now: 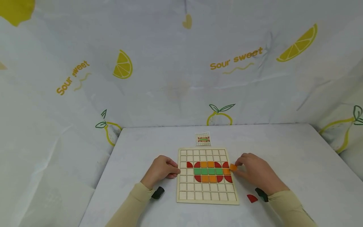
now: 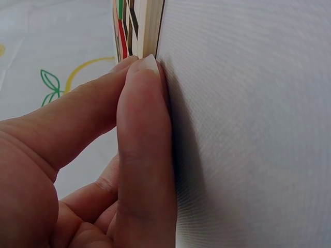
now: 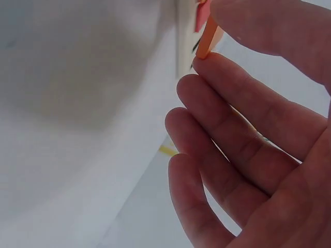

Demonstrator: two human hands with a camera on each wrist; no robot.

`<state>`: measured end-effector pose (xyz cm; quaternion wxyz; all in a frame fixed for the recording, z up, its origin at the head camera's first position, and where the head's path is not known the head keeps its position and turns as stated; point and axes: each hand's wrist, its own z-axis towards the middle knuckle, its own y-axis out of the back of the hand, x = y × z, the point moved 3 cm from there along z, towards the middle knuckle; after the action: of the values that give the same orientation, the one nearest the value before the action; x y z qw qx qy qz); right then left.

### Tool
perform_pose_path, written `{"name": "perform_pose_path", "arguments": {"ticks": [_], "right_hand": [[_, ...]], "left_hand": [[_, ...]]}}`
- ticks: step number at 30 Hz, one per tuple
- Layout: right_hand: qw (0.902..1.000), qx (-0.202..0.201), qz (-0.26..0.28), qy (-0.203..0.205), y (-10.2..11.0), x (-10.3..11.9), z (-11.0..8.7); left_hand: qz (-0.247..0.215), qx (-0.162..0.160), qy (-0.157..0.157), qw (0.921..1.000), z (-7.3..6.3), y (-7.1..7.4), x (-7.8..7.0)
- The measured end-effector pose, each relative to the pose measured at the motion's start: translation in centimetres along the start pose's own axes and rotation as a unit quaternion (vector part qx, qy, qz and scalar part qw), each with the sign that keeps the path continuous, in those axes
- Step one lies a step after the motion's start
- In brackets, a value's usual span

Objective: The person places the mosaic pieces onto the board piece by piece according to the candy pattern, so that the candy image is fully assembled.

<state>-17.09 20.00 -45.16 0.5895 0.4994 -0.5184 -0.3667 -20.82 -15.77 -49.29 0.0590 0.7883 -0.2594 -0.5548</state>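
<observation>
A pale wooden grid board [image 1: 206, 196] lies on the table. Red quarter-circle tiles [image 1: 228, 179], orange square tiles [image 1: 203, 164] and green square tiles [image 1: 211, 171] fill cells across its middle. My left hand [image 1: 161, 170] holds the board's left edge; the left wrist view has the thumb [image 2: 145, 113] and index fingertip against that edge. Between thumb and index finger, my right hand [image 1: 253, 170] pinches an orange tile [image 1: 233, 167] by the board's right edge. The right wrist view shows this orange tile [image 3: 208, 37] tilted, the other fingers extended.
A small pattern card [image 1: 203, 139] with a similar coloured design lies behind the board. One loose red quarter-circle tile [image 1: 251, 198] rests on the white table right of the board, near the right wrist. A lemon-printed cloth [image 1: 175, 88] rises behind the table.
</observation>
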Motion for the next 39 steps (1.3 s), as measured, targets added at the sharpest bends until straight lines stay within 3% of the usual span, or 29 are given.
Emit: {"name": "perform_pose_path", "arguments": {"ticks": [19,29,39], "right_hand": [[0.9965,-0.004,0.053,0.064,-2.0,7.1,3.4],[0.9912,-0.019,0.049,0.122,-2.7,10.9,4.1],[0.9894,-0.005,0.024,0.143,-3.8,13.0,4.8]], "left_hand": [[0.003,0.002,0.002,1.0,0.0,-0.1,0.1],[0.003,0.002,-0.005,1.0,0.0,0.1,0.0],[0.003,0.002,0.001,1.0,0.3,0.1,0.0]]}}
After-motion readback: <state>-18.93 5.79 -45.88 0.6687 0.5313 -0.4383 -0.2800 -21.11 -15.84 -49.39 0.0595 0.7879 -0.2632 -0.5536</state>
